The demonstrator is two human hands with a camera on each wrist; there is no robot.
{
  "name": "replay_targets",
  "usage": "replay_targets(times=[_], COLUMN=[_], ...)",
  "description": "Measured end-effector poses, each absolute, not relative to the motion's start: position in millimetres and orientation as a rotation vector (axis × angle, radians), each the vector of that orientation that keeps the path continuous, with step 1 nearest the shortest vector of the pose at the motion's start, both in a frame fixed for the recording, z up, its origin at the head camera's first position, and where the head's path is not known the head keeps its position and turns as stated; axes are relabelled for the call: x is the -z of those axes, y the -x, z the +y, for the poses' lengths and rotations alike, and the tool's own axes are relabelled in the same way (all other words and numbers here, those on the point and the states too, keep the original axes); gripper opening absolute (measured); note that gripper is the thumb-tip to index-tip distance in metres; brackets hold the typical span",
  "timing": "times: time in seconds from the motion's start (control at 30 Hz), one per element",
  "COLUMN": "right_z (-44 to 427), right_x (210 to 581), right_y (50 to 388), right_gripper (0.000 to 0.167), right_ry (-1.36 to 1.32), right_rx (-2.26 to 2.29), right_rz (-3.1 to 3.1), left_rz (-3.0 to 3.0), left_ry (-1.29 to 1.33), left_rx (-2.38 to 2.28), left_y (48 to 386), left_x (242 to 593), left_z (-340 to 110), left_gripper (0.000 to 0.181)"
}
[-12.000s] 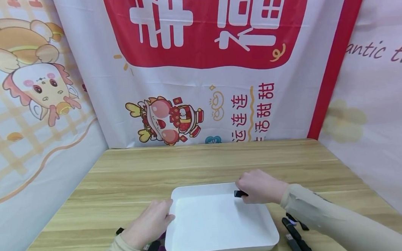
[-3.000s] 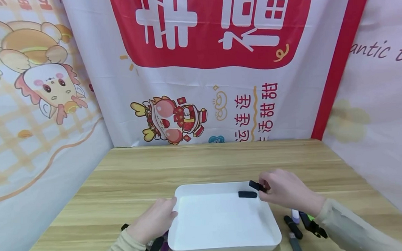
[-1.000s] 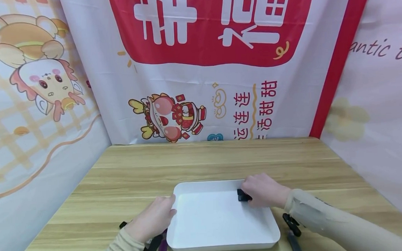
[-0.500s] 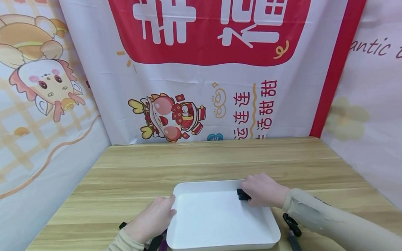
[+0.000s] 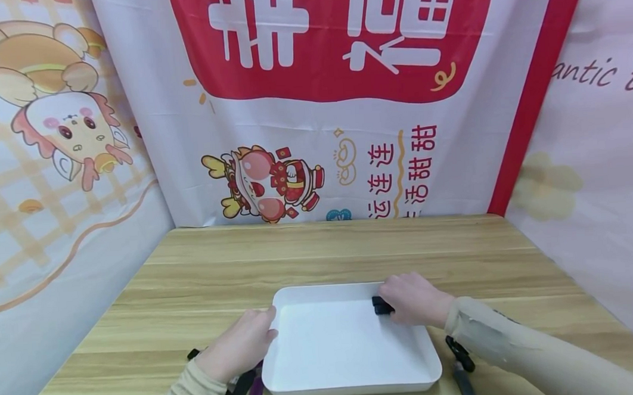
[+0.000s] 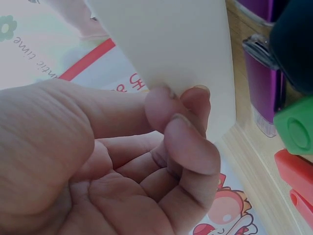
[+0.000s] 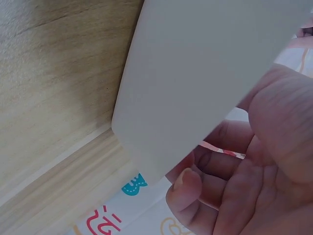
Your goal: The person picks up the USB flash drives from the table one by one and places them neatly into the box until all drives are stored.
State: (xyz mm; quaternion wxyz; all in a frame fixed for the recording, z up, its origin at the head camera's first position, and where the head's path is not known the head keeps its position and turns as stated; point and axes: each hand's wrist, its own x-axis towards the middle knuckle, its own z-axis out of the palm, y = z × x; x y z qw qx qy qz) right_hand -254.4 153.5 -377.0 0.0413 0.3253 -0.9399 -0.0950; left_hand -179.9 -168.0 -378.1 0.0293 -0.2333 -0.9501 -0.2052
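Note:
A shallow white tray [image 5: 351, 345] sits at the front of the table. My left hand [image 5: 242, 343] pinches its left rim between thumb and fingers, as the left wrist view also shows. At the tray's far right corner is my right hand [image 5: 415, 299], fingers curled down over two small black sticks [image 5: 382, 305], shaped like USB sticks, lying side by side. It appears to pinch one of them, but the fingers hide most of both. In the right wrist view, the tray's wall [image 7: 186, 73] covers the fingertips of the right hand [image 7: 244, 166].
Black and grey sticks [image 5: 463, 381] lie right of the tray, partly under the right forearm. Left of it are a purple piece with a clear end [image 6: 264, 88], a green piece [image 6: 298, 127], a red piece [image 6: 296, 176] and dark ones. Printed cloth [image 5: 302, 120] walls the table's back.
Three seconds ago the right hand held a black stick above the tray's right rim, near another lying inside. It has since lowered it beside that one. The left hand has stayed on the rim.

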Motion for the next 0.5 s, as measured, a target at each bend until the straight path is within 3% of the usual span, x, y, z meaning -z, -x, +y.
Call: replay_targets(times=[0.5], right_z=[155.0], right_x=[375.8], right_y=[251.1], right_gripper=[0.013], right_ry=[-0.963], right_rx=[0.236], right_rz=[-2.894], left_rz=[-2.924], left_ry=[0.733], left_rx=[0.629], left_y=[176.8], left_x=[376.1], left_z=[-166.1], left_gripper=[0.03])
